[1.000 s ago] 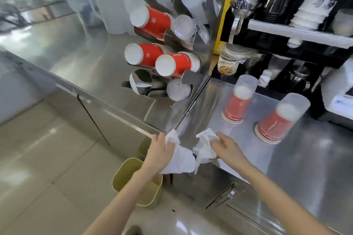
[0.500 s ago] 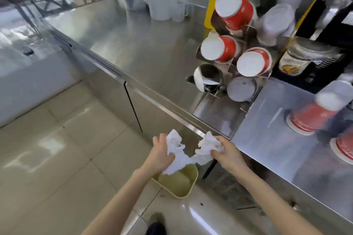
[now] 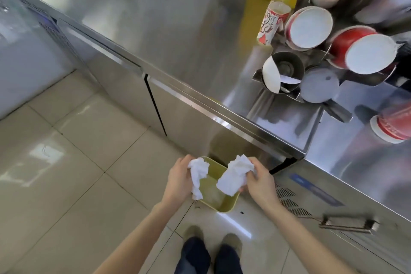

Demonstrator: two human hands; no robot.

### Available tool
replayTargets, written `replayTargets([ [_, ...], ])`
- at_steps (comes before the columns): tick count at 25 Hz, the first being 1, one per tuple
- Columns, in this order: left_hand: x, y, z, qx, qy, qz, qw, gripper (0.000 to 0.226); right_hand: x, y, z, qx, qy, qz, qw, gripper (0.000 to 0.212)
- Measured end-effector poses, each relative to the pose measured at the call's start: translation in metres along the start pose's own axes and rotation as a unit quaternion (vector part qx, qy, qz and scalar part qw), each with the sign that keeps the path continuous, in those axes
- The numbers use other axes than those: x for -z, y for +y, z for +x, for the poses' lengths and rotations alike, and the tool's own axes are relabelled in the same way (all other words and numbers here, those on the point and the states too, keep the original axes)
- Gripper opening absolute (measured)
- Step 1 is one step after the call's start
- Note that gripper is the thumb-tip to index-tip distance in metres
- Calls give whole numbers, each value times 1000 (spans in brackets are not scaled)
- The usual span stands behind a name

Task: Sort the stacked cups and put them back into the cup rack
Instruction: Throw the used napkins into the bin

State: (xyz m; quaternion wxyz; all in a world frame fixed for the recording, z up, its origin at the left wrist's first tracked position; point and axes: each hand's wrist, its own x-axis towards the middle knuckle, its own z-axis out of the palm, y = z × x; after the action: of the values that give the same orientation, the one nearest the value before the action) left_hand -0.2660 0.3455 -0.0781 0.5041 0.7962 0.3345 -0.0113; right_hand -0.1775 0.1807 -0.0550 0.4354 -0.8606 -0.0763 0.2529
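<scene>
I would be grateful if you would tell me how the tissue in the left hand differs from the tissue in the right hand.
The tissue in the left hand hangs down in a narrow crumpled strip, while the tissue in the right hand spreads into a broader, fuller wad. The left hand holds its tissue over the yellow bin's near-left rim; the right hand holds its own over the right rim. Both are white, crumpled and gripped above the bin.

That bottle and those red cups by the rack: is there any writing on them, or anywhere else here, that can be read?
None can be read.
Bottle: red marks on its white label, too blurred to read.
Red cups in the cup rack: no legible print.
Blue label on the steel cabinet: blurred, unreadable.
</scene>
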Motion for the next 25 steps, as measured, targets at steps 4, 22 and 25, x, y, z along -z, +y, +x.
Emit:
replayTargets([
  [4, -18, -16, -1, 39, -22, 7, 999, 16, -23, 14, 14, -32, -18, -46, 998, 29],
  [22, -157, -221, 102, 108, -23, 33, 993, 41, -168, 236, 151, -104, -109, -136, 979, 42],
  [25, -180, -252, 123, 78, -48, 73, 993, 42, -189, 272, 169, -110, -120, -160, 974, 43],
])
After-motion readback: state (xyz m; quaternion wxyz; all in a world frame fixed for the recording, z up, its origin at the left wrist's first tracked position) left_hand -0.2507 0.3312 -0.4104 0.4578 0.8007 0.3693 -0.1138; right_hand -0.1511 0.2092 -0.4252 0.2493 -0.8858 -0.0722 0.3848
